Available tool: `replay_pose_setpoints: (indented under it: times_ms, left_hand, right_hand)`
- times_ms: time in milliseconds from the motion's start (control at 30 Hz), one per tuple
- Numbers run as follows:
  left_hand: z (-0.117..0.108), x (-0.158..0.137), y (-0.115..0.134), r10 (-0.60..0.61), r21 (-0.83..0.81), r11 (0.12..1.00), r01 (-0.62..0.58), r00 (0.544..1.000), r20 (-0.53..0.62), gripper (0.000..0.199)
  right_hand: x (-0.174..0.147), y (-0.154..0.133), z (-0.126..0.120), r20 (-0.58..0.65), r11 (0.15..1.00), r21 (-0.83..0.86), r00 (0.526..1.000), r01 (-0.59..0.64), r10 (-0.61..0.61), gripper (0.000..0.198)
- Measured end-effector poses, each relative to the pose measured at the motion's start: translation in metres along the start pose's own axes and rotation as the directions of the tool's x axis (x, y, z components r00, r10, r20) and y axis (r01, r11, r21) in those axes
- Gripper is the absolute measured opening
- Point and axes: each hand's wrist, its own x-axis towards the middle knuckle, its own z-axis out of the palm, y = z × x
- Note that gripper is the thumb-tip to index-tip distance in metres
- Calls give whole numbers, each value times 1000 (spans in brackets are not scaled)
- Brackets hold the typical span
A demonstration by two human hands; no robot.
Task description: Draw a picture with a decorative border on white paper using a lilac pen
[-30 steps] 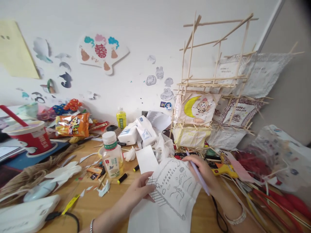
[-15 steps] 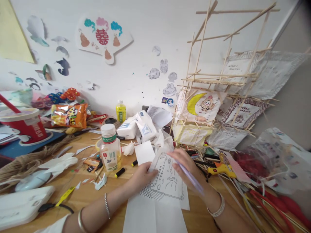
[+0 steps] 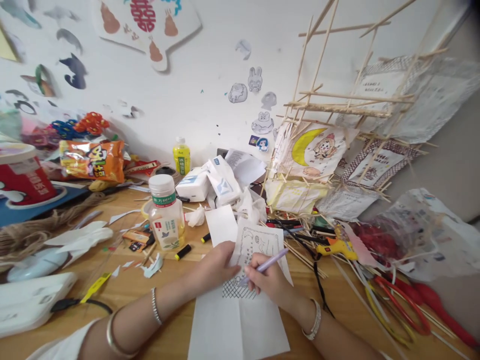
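Note:
My right hand [image 3: 268,280] is closed around a light purple pen [image 3: 275,259], its tip down at the lower part of a small paper drawing [image 3: 258,240]. The drawing carries black line art, handwritten characters, a border and a crosshatched band. My left hand [image 3: 217,267] holds the drawing by its left edge, thumb on top; the other fingers are partly hidden. Beneath lies a folded white sheet [image 3: 225,327], spread towards me. A blank white card [image 3: 221,225] sits just beyond my left hand.
A bottle with a white cap [image 3: 167,220] and a black marker cap [image 3: 183,252] stand left. Tissue packs [image 3: 225,185] lie behind. At right are a stick frame with paper panels [image 3: 307,150], a yellow glue gun [image 3: 335,249] and red-handled scissors [image 3: 403,305]. A power bank [image 3: 33,305] lies left.
My right hand has moved from the drawing's upper right edge down to its lower part, turning the pen tip onto the paper. The drawing now lies flatter. The view has tilted down.

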Motion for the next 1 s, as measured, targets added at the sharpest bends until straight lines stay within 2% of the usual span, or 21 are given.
replay_pose_setpoints:
  times_ms: [167, 400, 533, 1000]
  left_hand:
    - [2, -4, -2, 70, 64, 995, -72, 997, 42, 19]
    - [1, -5, -9, 144, 117, 980, -159, 981, 134, 27]
    - [2, -7, -7, 150, 149, 974, -171, 979, 139, 25]
    - [2, -5, -5, 154, 219, 958, -187, 975, 161, 25]
  right_hand:
    - [0, 7, 3, -13, 998, -53, 1000, -18, 18, 32]
    - [-3, 3, 1, 26, 984, -168, 998, 58, -55, 32]
    - [-3, 5, 1, 26, 966, -236, 994, 107, -103, 35]
    - [-3, 3, 0, 49, 956, -271, 994, 112, -102, 34]
